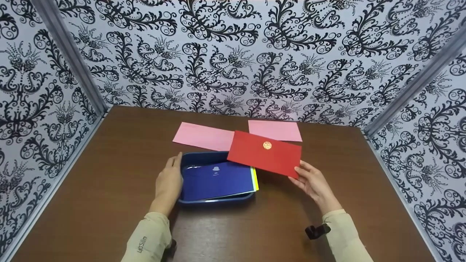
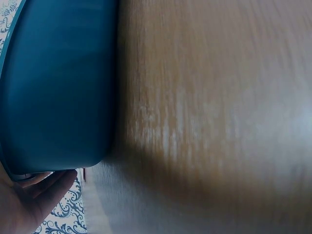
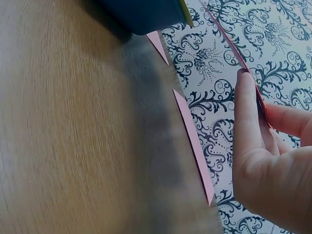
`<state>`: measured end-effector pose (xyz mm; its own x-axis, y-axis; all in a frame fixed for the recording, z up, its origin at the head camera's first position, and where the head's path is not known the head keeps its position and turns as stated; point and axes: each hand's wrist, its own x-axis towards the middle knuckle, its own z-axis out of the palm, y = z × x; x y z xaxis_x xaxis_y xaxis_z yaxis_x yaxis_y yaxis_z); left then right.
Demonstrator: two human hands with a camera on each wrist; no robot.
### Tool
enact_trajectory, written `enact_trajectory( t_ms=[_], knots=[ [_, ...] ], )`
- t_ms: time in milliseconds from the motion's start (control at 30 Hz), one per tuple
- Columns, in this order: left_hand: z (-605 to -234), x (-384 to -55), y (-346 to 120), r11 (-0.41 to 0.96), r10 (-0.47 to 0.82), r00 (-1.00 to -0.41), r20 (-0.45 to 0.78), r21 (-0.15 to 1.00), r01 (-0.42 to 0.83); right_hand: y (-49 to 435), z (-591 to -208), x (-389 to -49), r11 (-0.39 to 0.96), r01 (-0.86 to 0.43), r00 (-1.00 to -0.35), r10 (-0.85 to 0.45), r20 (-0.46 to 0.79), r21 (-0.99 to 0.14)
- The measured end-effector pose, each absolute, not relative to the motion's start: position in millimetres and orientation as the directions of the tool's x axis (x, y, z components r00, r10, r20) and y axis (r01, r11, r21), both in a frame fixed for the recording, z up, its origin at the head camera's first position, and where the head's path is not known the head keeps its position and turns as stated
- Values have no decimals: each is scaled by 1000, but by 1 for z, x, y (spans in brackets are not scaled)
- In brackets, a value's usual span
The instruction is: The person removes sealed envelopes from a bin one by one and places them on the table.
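My right hand (image 1: 316,183) pinches a red envelope (image 1: 276,158) by its right end, with the thumb and fingers on opposite faces in the right wrist view. A round gold emblem marks the envelope's face. Its lower left part overlaps the back right of a blue plastic basin (image 1: 218,201) in the head view. At the basin's left end, my left hand (image 1: 168,185) grips the wall and rim. Inside lies a dark blue envelope (image 1: 214,183) with a small pale hat mark, over other papers. A yellow edge (image 1: 256,179) sticks out at the right.
Two pink envelopes lie on the brown table (image 1: 91,182) behind the basin: one to the left (image 1: 204,136), partly covered by the red envelope in view, and one to the right (image 1: 275,130). Patterned walls (image 1: 233,72) enclose the table at the back and sides.
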<state>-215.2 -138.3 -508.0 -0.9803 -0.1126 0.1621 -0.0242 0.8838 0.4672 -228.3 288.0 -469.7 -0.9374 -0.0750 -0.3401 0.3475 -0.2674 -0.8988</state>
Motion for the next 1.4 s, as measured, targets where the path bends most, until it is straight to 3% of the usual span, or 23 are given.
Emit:
enact_trajectory(
  t_ms=[600, 1400],
  knots=[
    [-507, -215, -138, 880, -119, -981, 155, 475, -32, 306, -468, -231, -362, 362, -925, -27, -379, -859],
    [-506, -214, -139, 882, -111, -981, 160, 471, -23, 337, -469, -243, -357, 391, -906, 11, -422, -848]
  ],
)
